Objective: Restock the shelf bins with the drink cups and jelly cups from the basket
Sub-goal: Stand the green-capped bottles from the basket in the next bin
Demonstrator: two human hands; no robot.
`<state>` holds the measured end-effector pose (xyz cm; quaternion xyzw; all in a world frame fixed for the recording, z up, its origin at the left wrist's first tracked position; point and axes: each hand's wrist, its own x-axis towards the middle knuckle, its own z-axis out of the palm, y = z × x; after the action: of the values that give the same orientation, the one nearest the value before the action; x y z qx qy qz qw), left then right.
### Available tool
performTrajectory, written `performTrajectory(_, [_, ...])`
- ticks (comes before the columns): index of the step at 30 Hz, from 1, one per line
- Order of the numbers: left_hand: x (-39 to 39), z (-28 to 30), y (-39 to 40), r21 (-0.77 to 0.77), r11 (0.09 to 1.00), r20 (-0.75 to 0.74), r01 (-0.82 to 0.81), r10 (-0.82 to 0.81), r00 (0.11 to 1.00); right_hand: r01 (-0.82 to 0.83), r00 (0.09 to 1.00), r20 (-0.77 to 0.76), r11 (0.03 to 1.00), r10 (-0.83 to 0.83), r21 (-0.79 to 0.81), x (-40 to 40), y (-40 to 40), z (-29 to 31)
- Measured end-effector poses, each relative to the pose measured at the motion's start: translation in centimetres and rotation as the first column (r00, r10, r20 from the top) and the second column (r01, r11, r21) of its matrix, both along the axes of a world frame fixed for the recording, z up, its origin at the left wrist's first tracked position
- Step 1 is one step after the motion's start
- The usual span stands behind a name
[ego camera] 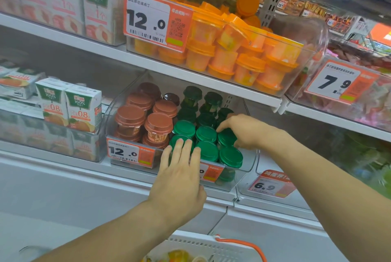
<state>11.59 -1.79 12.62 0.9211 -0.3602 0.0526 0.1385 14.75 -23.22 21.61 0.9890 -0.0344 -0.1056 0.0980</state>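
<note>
A clear shelf bin (249, 162) on the middle shelf holds brown-lidded cups (159, 123) on its left side and green-lidded cups (206, 133) on its right. My left hand (179, 179) lies with straight fingers on the front-left green lid, over the bin's front wall. My right hand (247, 129) reaches in from the right, its fingers resting on a green-lidded cup (225, 138) at the bin's right side. Above, another clear bin (313, 35) is full of orange jelly cups (249, 69). The white basket (203, 244) with an orange handle shows at the bottom edge.
Juice cartons (82, 109) stand on the shelves at left. Orange price tags (155, 21) hang on the bin fronts. Further bins with packaged sweets (359, 101) sit at right. A white freezer lid (63, 187) lies below the shelf.
</note>
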Motion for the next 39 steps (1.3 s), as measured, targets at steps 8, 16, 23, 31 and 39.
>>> performTrajectory(8, [0.2, -0.5, 0.1, -0.014, 1.0, 0.015, -0.001, 0.002, 1.0, -0.006, 0.999, 0.042, 0.999, 0.004, 0.047, -0.2, 0.4, -0.2])
performTrajectory(16, [0.3, -0.7, 0.2, -0.031, 1.0, 0.045, 0.0, 0.001, 0.999, -0.014, 0.994, 0.106, 0.994, 0.003, 0.105, -1.2, 0.2, -0.5])
performTrajectory(23, [0.0, -0.7, -0.2, -0.015, 1.0, 0.04, -0.013, 0.014, 0.999, 0.003, 0.992, 0.129, 0.998, -0.011, 0.064, -1.4, 0.2, -1.1])
performTrajectory(31, [0.3, -1.1, -0.3, -0.025, 0.999, 0.08, -0.02, 0.022, 0.997, 0.019, 0.994, 0.104, 0.999, -0.023, 0.041, -0.9, 0.1, -1.2])
performTrajectory(39, [0.7, -1.8, -0.4, -0.035, 0.999, 0.127, -0.034, 0.038, 0.991, -0.001, 0.999, 0.05, 0.999, -0.001, 0.046, -0.6, -0.2, -0.9])
